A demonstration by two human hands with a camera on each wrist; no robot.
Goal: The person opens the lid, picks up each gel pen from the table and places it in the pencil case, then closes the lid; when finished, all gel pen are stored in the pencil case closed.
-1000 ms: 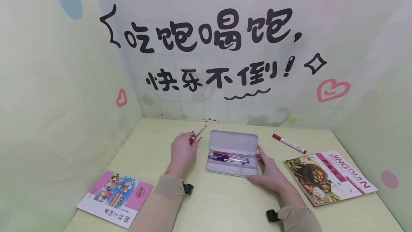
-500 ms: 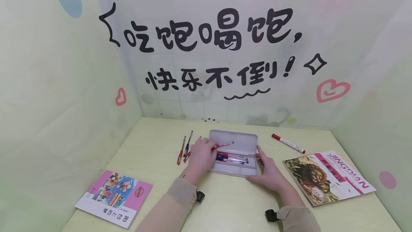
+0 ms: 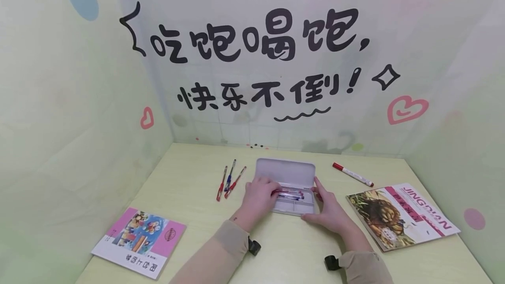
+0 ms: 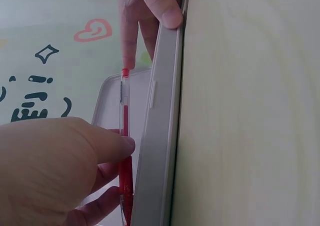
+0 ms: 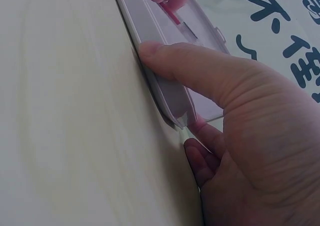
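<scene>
A pale pencil case point(image 3: 282, 212) lies on the table with its lid raised; several pens point(image 3: 289, 195) are inside. My left hand point(image 3: 257, 198) is over its left half. In the left wrist view, its thumb and fingers pinch a red gel pen point(image 4: 126, 163) held lengthwise along the case. My right hand point(image 3: 328, 211) grips the right end of the case, with the thumb point(image 5: 172, 61) on the front edge and the fingers around the far side. Left of the case lie two red pens point(image 3: 220, 191) and a blue pen point(image 3: 229, 179).
A red-capped marker point(image 3: 353, 175) lies at the back right, above a book with a lion cover point(image 3: 398, 218). Another book point(image 3: 140, 242), pink and white, is at the front left. Printed cloth walls point(image 3: 252, 56) enclose the table's back and sides.
My left hand has moved right from the loose pens to the pencil case, carrying a red pen and lowering it over the compartment. The right hand has stayed on the case's right end.
</scene>
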